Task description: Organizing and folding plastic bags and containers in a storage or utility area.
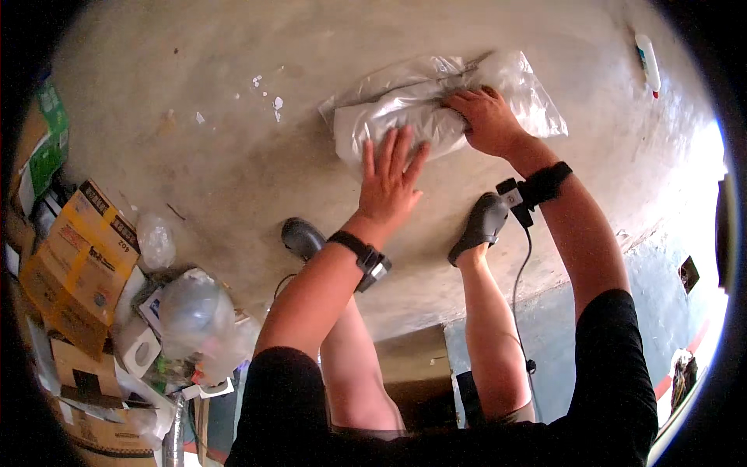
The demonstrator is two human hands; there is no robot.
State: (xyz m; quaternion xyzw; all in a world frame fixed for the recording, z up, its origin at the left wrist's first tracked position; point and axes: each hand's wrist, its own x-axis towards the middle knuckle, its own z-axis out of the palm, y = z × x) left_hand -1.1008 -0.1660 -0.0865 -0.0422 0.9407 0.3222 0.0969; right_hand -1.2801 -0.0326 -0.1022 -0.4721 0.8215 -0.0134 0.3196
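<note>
On the concrete floor (233,146) in front of me lies a clear plastic bag (402,111), flat and crinkled, its inside hard to make out. My left hand (392,178) is spread, its fingertips over the bag's near edge; whether they press on it I cannot tell. Toward the bag's right part, my right hand (490,122) rests on the plastic with bent fingers, and some fingertips are hidden. Both wrists wear black straps with small devices, and a cable hangs from the right one.
Flattened cardboard (87,257), a stuffed plastic bag (195,312) and other packaging are heaped at the left. White scraps (278,104) dot the floor beyond. A white bottle (648,64) lies at the upper right. My dark shoes (481,225) stand nearer than the bag.
</note>
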